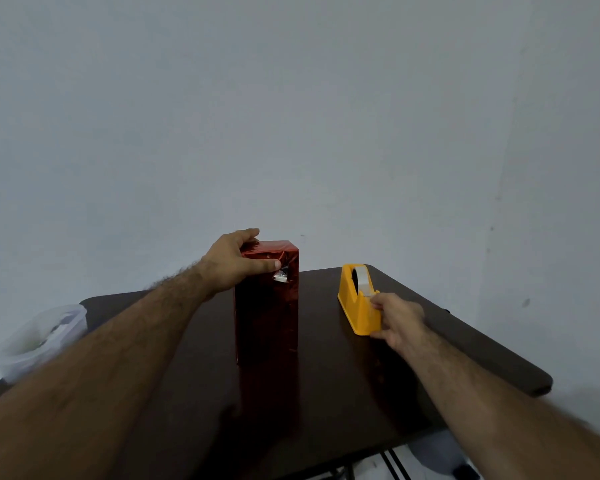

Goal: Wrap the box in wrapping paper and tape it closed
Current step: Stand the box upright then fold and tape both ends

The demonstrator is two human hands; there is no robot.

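While the box [266,306] stands upright on end near the middle of the desk [343,386], already sheathed in shiny red wrapping paper [281,252], I have my left hand [234,261] curled over its top left corner, thumb pressing the folded flap on the near face and fingers hooked over the far edge. A small silvery gap shows just beside the thumb, so I judge the top end is folded but not yet sealed. The foil looks slick and quick to crease, and the tall, narrow shape seems light and easy to tip; I would keep the grip high on the corner and press downward, not sideways.

My right hand [397,322] is at the near end of the yellow tape dispenser [359,301], fingers pinching at the tape end by the cutter, thumb low against the base. The tape roll [361,273] sits in its cradle. The dispenser stands well apart from the box, to its right, with bare desk between them for carrying a strip across.

The desk's right edge runs close behind the dispenser. A clear plastic container [40,337] rests at the far left corner, blurred, well away from the work.
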